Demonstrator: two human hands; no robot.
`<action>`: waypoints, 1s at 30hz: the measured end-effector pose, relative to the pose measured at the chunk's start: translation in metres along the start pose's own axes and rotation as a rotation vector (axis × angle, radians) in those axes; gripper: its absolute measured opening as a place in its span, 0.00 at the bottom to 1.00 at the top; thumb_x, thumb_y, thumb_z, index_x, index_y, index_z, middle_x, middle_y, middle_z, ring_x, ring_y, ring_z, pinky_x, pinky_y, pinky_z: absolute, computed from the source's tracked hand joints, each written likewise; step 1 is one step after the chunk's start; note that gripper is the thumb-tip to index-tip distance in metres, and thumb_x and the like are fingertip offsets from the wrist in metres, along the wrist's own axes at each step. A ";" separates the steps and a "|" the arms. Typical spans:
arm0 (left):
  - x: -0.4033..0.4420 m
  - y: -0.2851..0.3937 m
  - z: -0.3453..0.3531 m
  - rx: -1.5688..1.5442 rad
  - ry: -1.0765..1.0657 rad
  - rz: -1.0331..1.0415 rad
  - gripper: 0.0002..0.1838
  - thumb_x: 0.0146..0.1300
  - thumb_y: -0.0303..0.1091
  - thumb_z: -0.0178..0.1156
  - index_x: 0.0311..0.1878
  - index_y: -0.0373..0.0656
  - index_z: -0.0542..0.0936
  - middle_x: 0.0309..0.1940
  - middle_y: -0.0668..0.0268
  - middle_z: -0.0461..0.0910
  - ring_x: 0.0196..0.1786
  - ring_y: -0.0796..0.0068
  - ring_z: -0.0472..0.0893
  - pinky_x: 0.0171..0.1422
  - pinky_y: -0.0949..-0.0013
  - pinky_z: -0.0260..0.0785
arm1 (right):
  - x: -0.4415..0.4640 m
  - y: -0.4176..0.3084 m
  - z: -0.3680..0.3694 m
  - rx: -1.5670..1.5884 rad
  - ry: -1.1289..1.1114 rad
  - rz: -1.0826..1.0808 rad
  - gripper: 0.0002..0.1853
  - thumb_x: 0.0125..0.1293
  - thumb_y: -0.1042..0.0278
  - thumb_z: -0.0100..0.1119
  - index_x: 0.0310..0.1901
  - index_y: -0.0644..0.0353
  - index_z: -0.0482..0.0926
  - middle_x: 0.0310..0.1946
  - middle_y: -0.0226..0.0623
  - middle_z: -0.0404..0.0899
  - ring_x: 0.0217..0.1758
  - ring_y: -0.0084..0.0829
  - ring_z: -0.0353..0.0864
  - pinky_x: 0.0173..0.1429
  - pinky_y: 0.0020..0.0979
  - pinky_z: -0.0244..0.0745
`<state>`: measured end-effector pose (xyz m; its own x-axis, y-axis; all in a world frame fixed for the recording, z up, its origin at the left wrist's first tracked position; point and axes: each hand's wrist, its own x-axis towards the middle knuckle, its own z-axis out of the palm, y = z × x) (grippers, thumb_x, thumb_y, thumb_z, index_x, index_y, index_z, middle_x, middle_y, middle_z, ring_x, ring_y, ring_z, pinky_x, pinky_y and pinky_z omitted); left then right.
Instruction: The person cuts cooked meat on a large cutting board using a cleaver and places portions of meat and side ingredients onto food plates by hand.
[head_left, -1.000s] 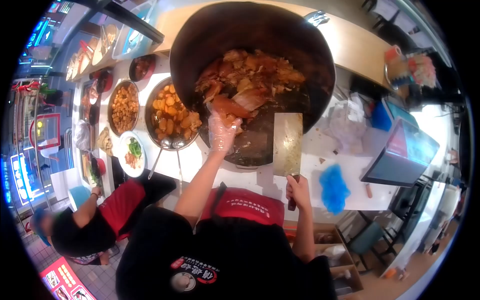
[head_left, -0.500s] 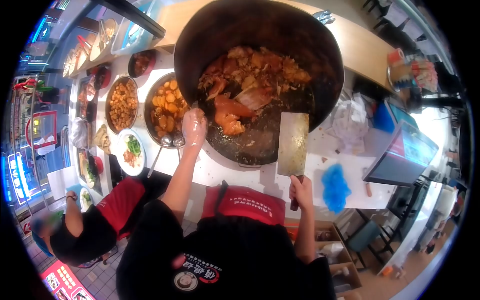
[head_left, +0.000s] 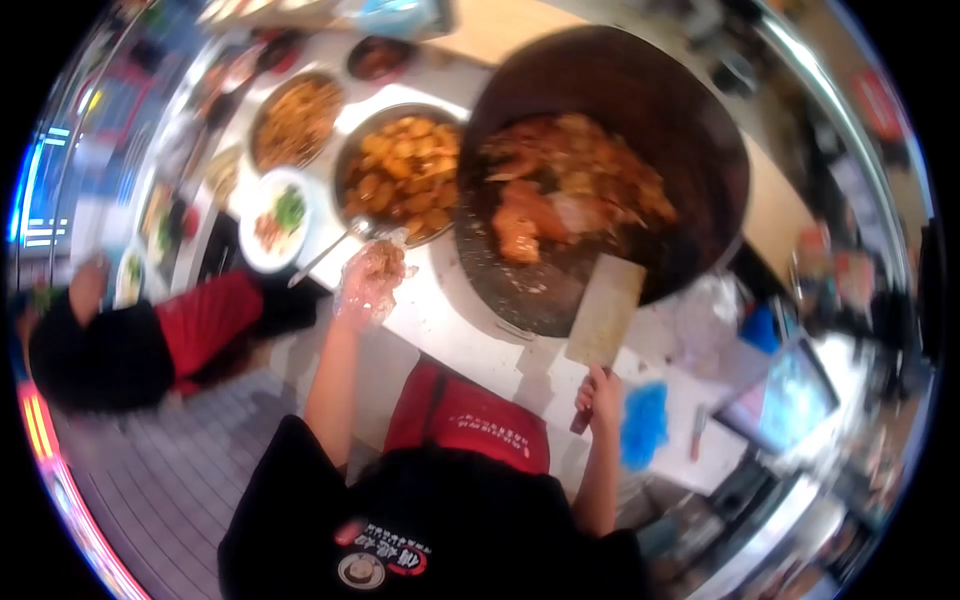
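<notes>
My right hand [head_left: 597, 395] grips the dark handle of a broad cleaver [head_left: 608, 310], its blade up against the near rim of a large dark pot [head_left: 690, 200]. Inside the pot lies brown braised meat [head_left: 585, 185], in shreds and larger chunks, toward the far and left side. My left hand [head_left: 366, 288], in a clear plastic glove, is closed around a small brownish lump that looks like meat. It is left of the pot, just below a pan of round orange-brown pieces [head_left: 400, 165]. A metal ladle [head_left: 340, 245] rests by that pan's near edge.
Left of the ladle is a white plate [head_left: 270, 245] with greens and chopped meat. Another pan [head_left: 297, 120] of brown cubes stands farther left. A blue plastic bag [head_left: 644, 425] and a tilted screen [head_left: 775, 395] are at right. A co-worker [head_left: 110, 330] is at far left.
My left hand has moved from the pot's left rim down and away, now with a brownish lump in it. The head view has shifted left; the cleaver has tilted slightly.
</notes>
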<state>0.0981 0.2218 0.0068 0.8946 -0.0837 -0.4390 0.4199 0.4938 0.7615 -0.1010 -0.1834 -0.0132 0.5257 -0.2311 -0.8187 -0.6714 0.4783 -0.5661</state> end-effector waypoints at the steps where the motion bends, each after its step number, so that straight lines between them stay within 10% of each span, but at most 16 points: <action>1: -0.025 -0.004 -0.020 -0.216 -0.011 -0.025 0.13 0.60 0.26 0.57 0.49 0.37 0.78 0.39 0.58 0.79 0.38 0.65 0.79 0.45 0.66 0.75 | 0.012 0.002 -0.003 -0.057 -0.059 0.013 0.16 0.73 0.59 0.55 0.29 0.54 0.65 0.16 0.23 0.57 0.13 0.19 0.57 0.16 0.26 0.57; 11: -0.327 -0.143 -0.173 -0.615 0.681 0.522 0.11 0.65 0.34 0.58 0.48 0.41 0.78 0.39 0.61 0.78 0.48 0.66 0.77 0.56 0.59 0.70 | 0.072 0.008 -0.032 0.052 -0.209 0.007 0.17 0.75 0.53 0.52 0.29 0.50 0.65 0.17 0.21 0.52 0.16 0.19 0.51 0.19 0.25 0.52; 15: -0.440 -0.237 -0.196 -0.285 1.174 0.702 0.12 0.67 0.38 0.57 0.47 0.40 0.80 0.43 0.59 0.80 0.45 0.63 0.76 0.52 0.63 0.70 | 0.092 0.002 -0.034 -0.013 -0.288 -0.044 0.18 0.74 0.52 0.53 0.29 0.50 0.64 0.16 0.22 0.52 0.16 0.20 0.51 0.19 0.24 0.55; 19: -0.505 -0.285 -0.217 -0.940 1.156 0.763 0.12 0.69 0.40 0.55 0.45 0.41 0.80 0.47 0.59 0.78 0.45 0.62 0.74 0.45 0.70 0.73 | 0.083 -0.004 -0.014 -0.186 -0.164 -0.178 0.18 0.73 0.54 0.54 0.27 0.50 0.63 0.14 0.22 0.56 0.15 0.20 0.56 0.18 0.22 0.57; 25: -0.561 -0.390 -0.291 -1.169 1.094 0.819 0.15 0.71 0.43 0.53 0.44 0.41 0.80 0.37 0.61 0.80 0.41 0.67 0.77 0.48 0.66 0.72 | 0.079 -0.012 -0.001 -0.296 -0.103 -0.227 0.20 0.71 0.55 0.55 0.23 0.48 0.62 0.11 0.22 0.57 0.13 0.20 0.57 0.20 0.21 0.61; 30: -0.580 -0.376 -0.305 -0.918 1.570 0.303 0.12 0.68 0.43 0.57 0.40 0.44 0.80 0.32 0.64 0.78 0.34 0.70 0.76 0.43 0.68 0.71 | 0.050 0.005 0.028 -0.343 -0.022 -0.268 0.22 0.71 0.52 0.54 0.20 0.46 0.61 0.11 0.21 0.58 0.13 0.19 0.59 0.19 0.22 0.59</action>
<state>-0.6248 0.3485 -0.1702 -0.2605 0.6085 -0.7495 -0.3960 0.6407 0.6578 -0.0633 -0.1692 -0.0538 0.7132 -0.2891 -0.6385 -0.6427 0.0938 -0.7604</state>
